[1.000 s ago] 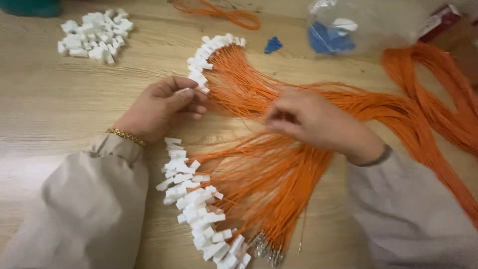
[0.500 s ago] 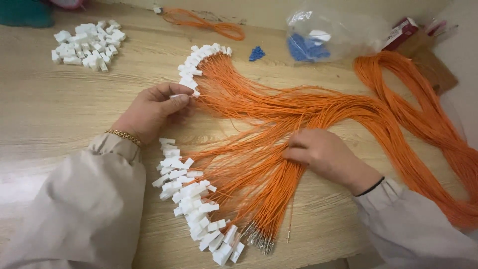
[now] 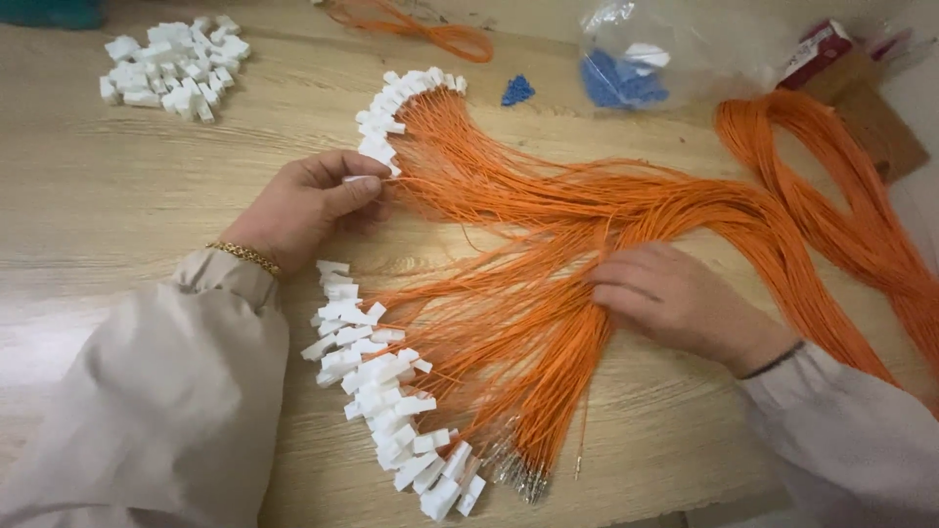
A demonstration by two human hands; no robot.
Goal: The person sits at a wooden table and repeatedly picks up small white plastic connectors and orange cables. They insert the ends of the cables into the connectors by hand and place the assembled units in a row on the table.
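Wooden table (image 3: pixel 117 196), clear bag (image 3: pixel 675 49) far right, left hand (image 3: pixel 303 205) pinching white connector (image 3: pixel 364 179), right hand (image 3: pixel 675 298) gripping orange wires (image 3: pixel 548 332)

Bench (image 3: pixel 117 186): pale wood grain, matt. Wires (image 3: pixel 548 293): orange plastic insulation, smooth; bare tips metallic, shiny. Connectors (image 3: pixel 381 391): white plastic, matt. Bag (image 3: pixel 685 49): clear glossy plastic. Sleeves (image 3: pixel 156 391): beige cloth.

Both hands were bare. Left hand (image 3: pixel 298 200) came out of a loose beige sleeve (image 3: pixel 166 391), fabric bunched and creased at the cuff; thin gold chain bracelet (image 3: pixel 245 256) sat on the wrist. Right hand (image 3: pixel 675 298) had a matching beige sleeve (image 3: pixel 851 440), with a thin dark band (image 3: pixel 773 360) at the wrist, at 4 o'clock of the hand.
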